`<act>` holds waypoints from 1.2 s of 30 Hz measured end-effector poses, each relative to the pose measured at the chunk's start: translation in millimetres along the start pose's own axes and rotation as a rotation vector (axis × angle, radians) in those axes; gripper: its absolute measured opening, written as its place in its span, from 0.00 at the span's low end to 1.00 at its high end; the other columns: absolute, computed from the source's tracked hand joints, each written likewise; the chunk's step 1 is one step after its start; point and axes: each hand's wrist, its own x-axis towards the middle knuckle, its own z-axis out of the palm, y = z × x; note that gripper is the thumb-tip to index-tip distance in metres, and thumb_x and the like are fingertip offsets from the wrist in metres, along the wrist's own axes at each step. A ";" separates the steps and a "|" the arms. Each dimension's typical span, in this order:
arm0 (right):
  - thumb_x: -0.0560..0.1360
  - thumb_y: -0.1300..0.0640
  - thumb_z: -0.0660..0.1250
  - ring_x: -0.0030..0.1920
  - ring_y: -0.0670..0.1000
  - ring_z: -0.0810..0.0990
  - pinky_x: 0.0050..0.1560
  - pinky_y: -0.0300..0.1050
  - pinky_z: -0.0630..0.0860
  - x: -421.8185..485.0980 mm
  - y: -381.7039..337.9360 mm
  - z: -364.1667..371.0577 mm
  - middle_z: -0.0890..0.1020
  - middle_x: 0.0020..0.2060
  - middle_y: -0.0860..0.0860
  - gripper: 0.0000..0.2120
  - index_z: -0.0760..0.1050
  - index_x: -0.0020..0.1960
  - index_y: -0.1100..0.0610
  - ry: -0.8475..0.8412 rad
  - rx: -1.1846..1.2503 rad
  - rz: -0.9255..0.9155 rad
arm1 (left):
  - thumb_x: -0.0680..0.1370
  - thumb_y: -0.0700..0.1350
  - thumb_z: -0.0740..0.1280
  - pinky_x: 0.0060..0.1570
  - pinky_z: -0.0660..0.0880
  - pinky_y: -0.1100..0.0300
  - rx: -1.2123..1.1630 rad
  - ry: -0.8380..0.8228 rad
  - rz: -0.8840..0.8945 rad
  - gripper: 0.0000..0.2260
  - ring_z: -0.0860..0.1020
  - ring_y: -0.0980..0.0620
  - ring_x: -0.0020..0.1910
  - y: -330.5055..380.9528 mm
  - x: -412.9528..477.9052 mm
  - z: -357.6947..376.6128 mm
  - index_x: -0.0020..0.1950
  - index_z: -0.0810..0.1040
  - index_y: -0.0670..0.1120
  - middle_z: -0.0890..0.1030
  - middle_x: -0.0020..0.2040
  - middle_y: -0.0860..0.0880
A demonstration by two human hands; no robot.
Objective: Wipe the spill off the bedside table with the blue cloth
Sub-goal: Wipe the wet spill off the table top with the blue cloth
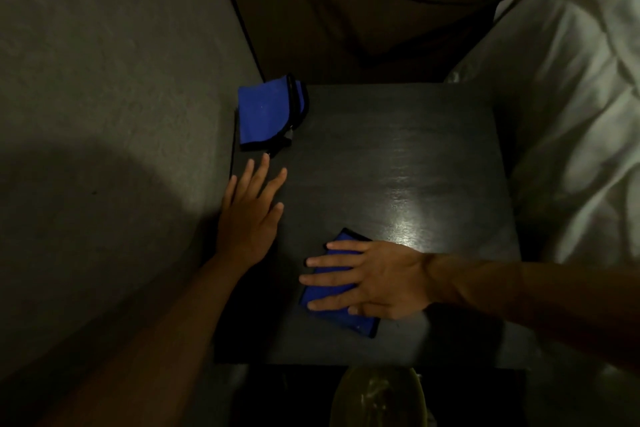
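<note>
Bedside table (433,156), dark top, with blue cloth (332,282) pressed flat near the front edge.
Cloth is pinned under the right hand (374,279), fingers spread, not clenched; left hand (251,215) is laid flat and holds nothing; blue pouch (266,113) is set at the far-left corner.

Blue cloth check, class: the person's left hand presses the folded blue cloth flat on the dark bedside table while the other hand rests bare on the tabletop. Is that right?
Not quite. The head view shows the right hand pressing the blue cloth flat on the bedside table; the left hand is the one resting bare on the tabletop.
</note>
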 end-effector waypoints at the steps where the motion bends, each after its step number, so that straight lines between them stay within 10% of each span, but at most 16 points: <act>1: 0.84 0.49 0.53 0.81 0.52 0.37 0.78 0.57 0.35 -3.5 -0.3 1.2 0.45 0.83 0.48 0.28 0.49 0.83 0.44 0.001 -0.004 0.012 | 0.79 0.45 0.61 0.76 0.44 0.48 -0.011 0.004 -0.002 0.28 0.45 0.51 0.78 1.2 0.0 -0.2 0.77 0.58 0.56 0.48 0.80 0.53; 36: 0.85 0.47 0.51 0.82 0.53 0.42 0.77 0.65 0.43 -172.5 7.3 26.8 0.47 0.83 0.46 0.27 0.49 0.82 0.39 0.012 0.103 0.357 | 0.80 0.48 0.61 0.74 0.44 0.45 -0.067 -0.006 0.016 0.25 0.47 0.48 0.78 -3.8 3.3 -0.2 0.76 0.60 0.54 0.50 0.80 0.51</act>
